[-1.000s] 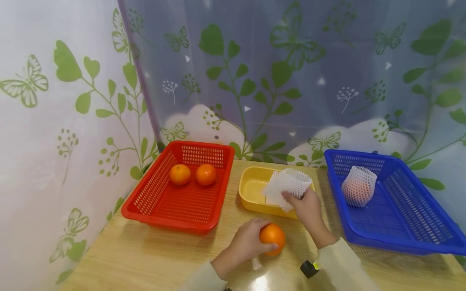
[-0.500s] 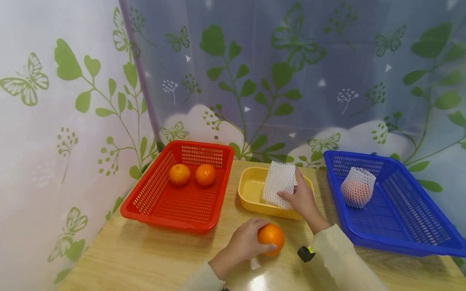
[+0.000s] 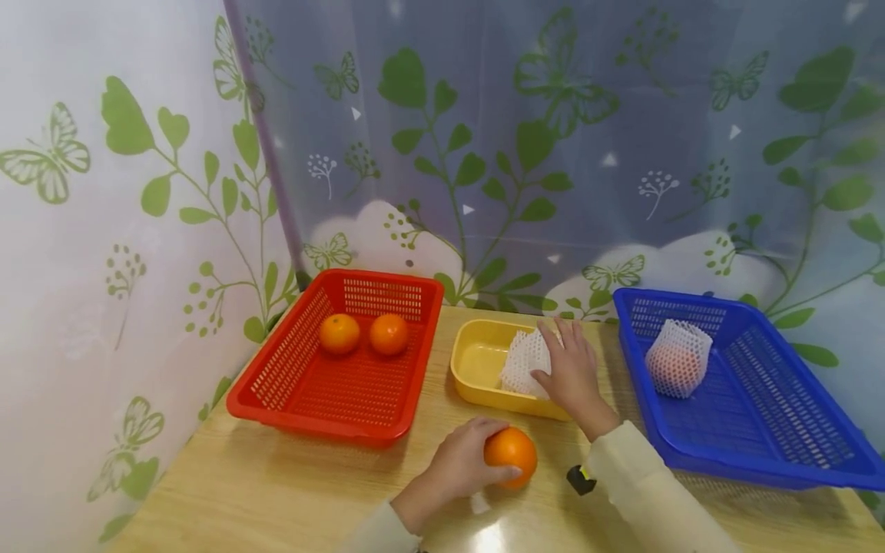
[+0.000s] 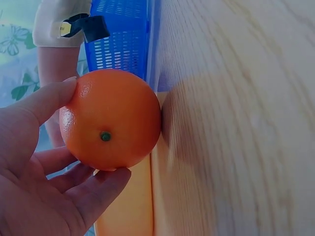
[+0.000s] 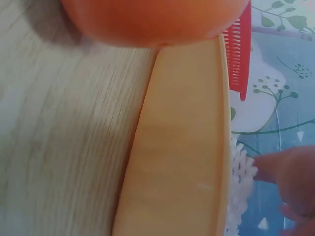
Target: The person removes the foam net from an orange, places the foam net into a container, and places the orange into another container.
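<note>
My left hand grips an orange at the front middle of the table. In the left wrist view, thumb and fingers lie on opposite sides of the orange, its green stem end showing. My right hand is over the right part of a yellow tray, fingers spread. Under and beside it in the tray lies a white foam net sleeve. The right wrist view has the thumb at the edge of the net; whether it touches cannot be told.
A red basket at the left holds two oranges. In the blue basket at the right sits a fruit in a white foam net. A small black object is by the right sleeve. A patterned curtain hangs behind.
The right hand lifted and turned the foam net sleeve over the tray, then lowered it and spread its fingers; the net lies lower in the tray. The left hand stays on the orange.
</note>
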Tool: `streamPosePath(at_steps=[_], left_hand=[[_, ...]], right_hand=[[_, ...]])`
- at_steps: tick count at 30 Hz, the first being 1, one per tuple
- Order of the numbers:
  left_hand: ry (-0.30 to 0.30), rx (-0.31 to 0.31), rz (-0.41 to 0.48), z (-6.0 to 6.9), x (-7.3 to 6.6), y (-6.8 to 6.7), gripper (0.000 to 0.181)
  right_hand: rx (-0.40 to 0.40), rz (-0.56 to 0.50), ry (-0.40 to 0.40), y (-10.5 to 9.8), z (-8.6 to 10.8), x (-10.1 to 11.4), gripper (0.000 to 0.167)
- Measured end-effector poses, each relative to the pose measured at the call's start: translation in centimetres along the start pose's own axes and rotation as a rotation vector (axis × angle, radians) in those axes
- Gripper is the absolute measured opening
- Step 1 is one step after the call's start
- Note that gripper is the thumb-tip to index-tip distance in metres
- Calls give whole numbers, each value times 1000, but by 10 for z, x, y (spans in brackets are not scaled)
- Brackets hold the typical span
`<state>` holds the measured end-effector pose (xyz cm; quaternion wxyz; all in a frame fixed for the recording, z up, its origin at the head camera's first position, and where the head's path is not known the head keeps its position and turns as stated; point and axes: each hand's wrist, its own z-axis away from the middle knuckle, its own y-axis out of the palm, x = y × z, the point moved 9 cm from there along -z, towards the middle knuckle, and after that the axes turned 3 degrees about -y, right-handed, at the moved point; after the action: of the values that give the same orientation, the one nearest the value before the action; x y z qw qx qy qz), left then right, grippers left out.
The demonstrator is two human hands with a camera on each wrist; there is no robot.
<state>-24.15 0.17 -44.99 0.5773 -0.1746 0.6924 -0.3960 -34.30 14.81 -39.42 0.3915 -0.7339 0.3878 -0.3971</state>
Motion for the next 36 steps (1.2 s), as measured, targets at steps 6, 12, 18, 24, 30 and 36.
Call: streamPosePath(at_steps=[6, 12, 18, 24, 30, 36], left_hand=[[17, 5, 1, 2, -1, 1, 61], [24, 11, -2, 3, -3, 2, 63], [27, 28, -9, 4, -6, 2, 64], [22, 25, -4, 5, -5, 1, 63], [25, 64, 42, 2, 2, 1, 61], [12, 123, 115, 1, 9, 2, 54]], right_hand=[[235, 0, -46, 20, 2, 5, 51], [368, -72, 15, 33, 6, -6, 48], [363, -120, 36, 33, 4, -10, 46], [359, -136, 21, 28, 1, -5, 45], [342, -151, 12, 23, -2, -1, 44], [311, -163, -8, 19, -4, 9, 42]])
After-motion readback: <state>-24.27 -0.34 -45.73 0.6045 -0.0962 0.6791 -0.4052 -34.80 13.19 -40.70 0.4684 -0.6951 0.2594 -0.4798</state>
